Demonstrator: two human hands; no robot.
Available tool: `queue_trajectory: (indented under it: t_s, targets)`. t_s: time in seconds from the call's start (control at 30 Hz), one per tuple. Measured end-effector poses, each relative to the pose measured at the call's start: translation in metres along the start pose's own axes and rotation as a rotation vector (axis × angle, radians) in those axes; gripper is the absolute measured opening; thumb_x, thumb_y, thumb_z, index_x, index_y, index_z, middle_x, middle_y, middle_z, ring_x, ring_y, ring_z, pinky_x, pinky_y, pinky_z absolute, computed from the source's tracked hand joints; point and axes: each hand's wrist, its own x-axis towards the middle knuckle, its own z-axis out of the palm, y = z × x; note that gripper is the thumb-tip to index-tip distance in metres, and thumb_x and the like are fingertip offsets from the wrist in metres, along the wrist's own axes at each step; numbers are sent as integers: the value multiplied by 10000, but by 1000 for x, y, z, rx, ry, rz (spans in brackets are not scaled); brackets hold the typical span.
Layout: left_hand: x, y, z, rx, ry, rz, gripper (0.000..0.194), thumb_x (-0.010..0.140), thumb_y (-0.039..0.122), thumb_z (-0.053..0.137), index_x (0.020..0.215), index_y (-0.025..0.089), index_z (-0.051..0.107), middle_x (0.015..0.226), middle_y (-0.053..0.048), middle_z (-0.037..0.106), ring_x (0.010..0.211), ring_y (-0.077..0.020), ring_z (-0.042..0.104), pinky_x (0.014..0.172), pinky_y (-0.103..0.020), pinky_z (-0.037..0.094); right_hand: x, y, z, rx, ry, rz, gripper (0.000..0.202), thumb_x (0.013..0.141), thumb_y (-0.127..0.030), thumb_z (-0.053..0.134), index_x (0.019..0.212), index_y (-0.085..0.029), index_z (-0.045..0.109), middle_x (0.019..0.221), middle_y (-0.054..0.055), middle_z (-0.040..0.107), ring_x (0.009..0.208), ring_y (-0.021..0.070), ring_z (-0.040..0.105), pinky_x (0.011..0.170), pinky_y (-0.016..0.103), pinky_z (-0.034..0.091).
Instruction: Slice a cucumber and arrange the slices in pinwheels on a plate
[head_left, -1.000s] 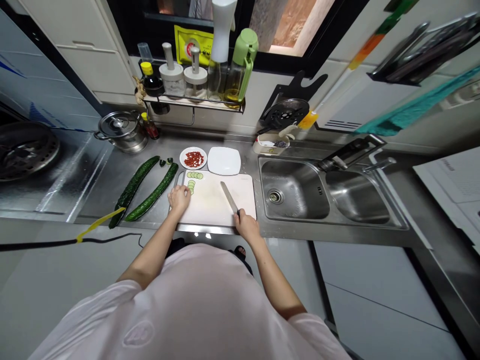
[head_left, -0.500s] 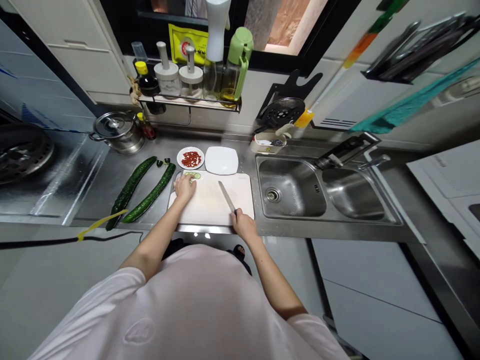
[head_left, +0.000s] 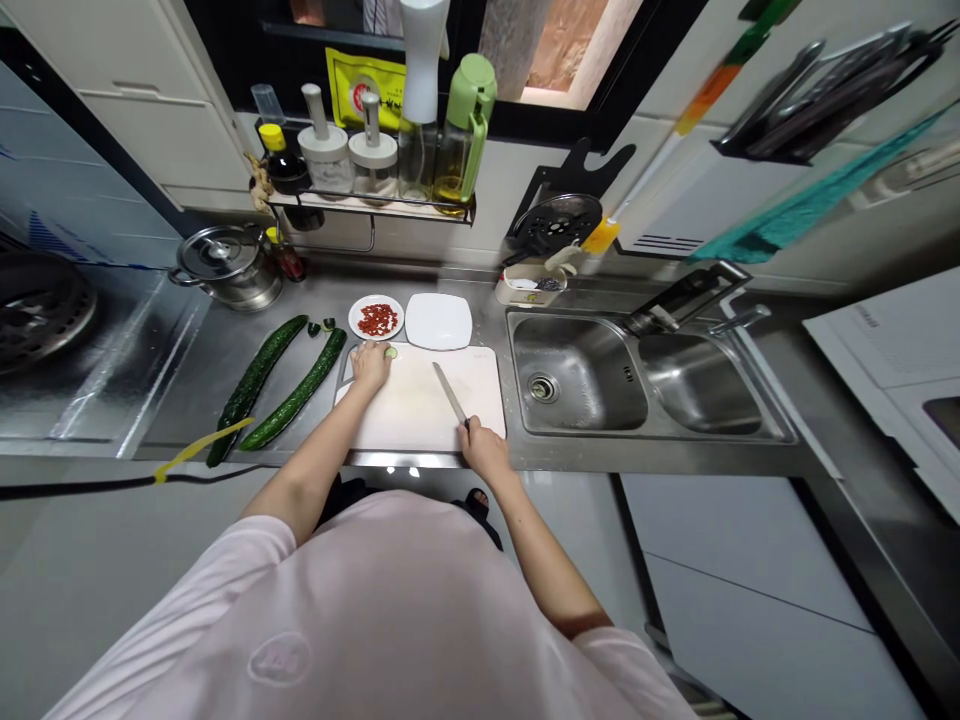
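Wrapping the handle of a knife (head_left: 449,390) in its fingers, the right hand (head_left: 485,447) in the head view angles the blade over the cutting board (head_left: 416,420), seemingly to keep it clear of the left hand (head_left: 370,367). That one bunches its fingers by a cucumber slice (head_left: 391,352) at the board's far left corner, any pinch hidden. Just beyond sit red pieces (head_left: 377,320) on a plate (head_left: 354,318) and a white dish (head_left: 439,320); two whole cucumbers (head_left: 298,388) lie leftward, a yellow strap (head_left: 196,438) crossing one.

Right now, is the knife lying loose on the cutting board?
No, the knife is in the grip of the right hand, its blade over the cutting board.
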Motion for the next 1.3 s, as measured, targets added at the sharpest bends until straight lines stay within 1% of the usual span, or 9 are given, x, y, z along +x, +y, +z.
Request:
queue_trajectory:
  t_s: [0.17,0.27,0.43,0.53,0.73,0.87,0.93,1.1,1.3]
  targets:
    - [3,1,2,-124,32,-9,229,847,203,510,1038,241,631,1054,-82,655,1041,-252,545,901,-369,366,1,0,0,9,-8,2,362,1010,-409,226,1158,-170,453,979,120,679,954,245,646,798,311,410]
    - [3,3,7,-250,45,-59,205,841,188,495,977,236,642,969,-52,683,954,-219,586,845,-330,395,1,1,0,8,-10,1,357,1010,-408,226,1158,-173,450,988,126,679,955,247,645,793,319,410]
    - [-11,6,19,-512,-71,-136,205,777,196,549,952,210,656,824,-8,685,793,-154,606,722,-247,429,1,0,-1,3,-8,-1,353,1010,-405,235,1159,-171,453,989,126,680,961,248,645,798,317,413]
    - [-26,10,26,-576,-129,-148,203,745,213,584,932,206,662,792,7,682,745,-138,605,701,-232,436,0,-1,-3,-2,-25,2,356,1011,-405,236,1172,-167,445,1004,135,677,974,243,641,812,317,410]
    - [-45,20,33,-470,-137,-134,183,793,212,543,937,229,653,793,2,675,794,-157,610,722,-250,439,-1,-4,-9,-13,-27,-7,347,1010,-409,251,1172,-173,448,1012,135,676,977,243,639,812,322,410]
    - [-50,23,29,-350,-86,-116,205,806,218,558,994,232,639,957,-35,662,924,-182,602,810,-276,438,-7,-3,-14,-20,-38,-6,375,1010,-431,246,1192,-174,449,1036,140,670,997,239,632,813,314,404]
    - [-51,24,27,-324,-70,-110,215,802,219,574,1007,224,636,1014,-49,642,949,-185,593,837,-280,435,-11,-3,-15,-20,-37,-14,384,1011,-440,239,1197,-179,450,1037,137,670,997,235,631,808,307,401]
    - [-50,24,26,-313,-65,-100,192,837,239,538,997,217,642,996,-58,645,948,-193,589,827,-286,432,-23,-4,-11,-14,-13,-44,373,1006,-454,254,1163,-196,472,992,111,681,946,236,644,775,299,399]
    - [-44,26,26,-266,-92,-129,176,839,274,532,959,240,656,988,-51,675,949,-201,596,797,-294,426,-30,-13,-7,-4,-49,-78,388,1004,-464,262,1157,-191,490,1004,108,679,952,235,644,779,292,396]
